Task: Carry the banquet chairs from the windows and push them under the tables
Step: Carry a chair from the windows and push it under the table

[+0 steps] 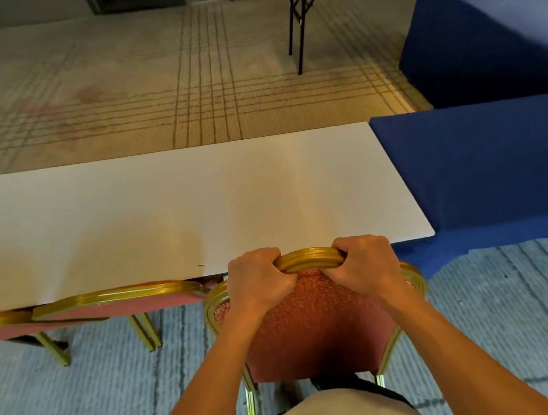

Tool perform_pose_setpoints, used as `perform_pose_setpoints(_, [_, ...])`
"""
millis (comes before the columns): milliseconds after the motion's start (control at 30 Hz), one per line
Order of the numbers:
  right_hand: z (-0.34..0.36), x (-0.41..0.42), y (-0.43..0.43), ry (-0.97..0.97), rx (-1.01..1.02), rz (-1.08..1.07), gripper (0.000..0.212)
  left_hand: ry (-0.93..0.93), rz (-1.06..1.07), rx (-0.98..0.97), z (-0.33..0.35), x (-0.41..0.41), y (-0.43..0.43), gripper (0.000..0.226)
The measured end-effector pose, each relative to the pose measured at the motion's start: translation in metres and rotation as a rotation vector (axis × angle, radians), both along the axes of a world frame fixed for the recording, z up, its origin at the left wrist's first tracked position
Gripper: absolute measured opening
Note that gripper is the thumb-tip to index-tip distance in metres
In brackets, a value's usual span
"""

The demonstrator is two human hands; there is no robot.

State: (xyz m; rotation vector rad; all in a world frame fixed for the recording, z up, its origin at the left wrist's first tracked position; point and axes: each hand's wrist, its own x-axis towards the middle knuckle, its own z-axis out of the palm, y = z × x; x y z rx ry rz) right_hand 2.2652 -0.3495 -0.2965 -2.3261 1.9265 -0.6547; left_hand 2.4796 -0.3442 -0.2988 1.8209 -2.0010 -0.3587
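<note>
Both hands are on the banquet chair (318, 322) at lower centre of the frame. The left hand (260, 278) and the right hand (365, 261) each curl round the gold top rail (310, 258) of the backrest, side by side with a short stretch of rail showing between them. The chair's back stands right at the near edge of the white folding table (180, 212), and its seat is out of sight, presumably under the top. To its left, another red and gold chair (118, 300) is tucked in along the same edge. A blue-draped table (489, 174) butts up on the right.

The chair looks like a rigid metal frame with a padded, patterned back, so it should be sturdy, nothing fragile, and moderately heavy. The glossy rail could be a little slick, so a full wrap is sensible. That arched top is the natural place to take hold: it is stiff, and it steers all the legs at once. On carpet (82, 403) the feet will probably drag, so a firm, level push, or a slight lift, looks right.
</note>
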Motion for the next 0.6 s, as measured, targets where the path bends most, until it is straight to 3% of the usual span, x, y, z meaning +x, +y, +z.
perform_pose_setpoints(167, [0.002, -0.004, -0.076, 0.000, 0.112, 0.029, 0.039, -0.040, 0.016, 0.006, 0.000, -0.004, -0.072, 0.031])
perform_pose_setpoints(600, [-0.022, -0.005, -0.185, -0.052, 0.031, 0.115, 0.038, -0.042, 0.055, 0.046, -0.013, -0.004, -0.170, 0.036])
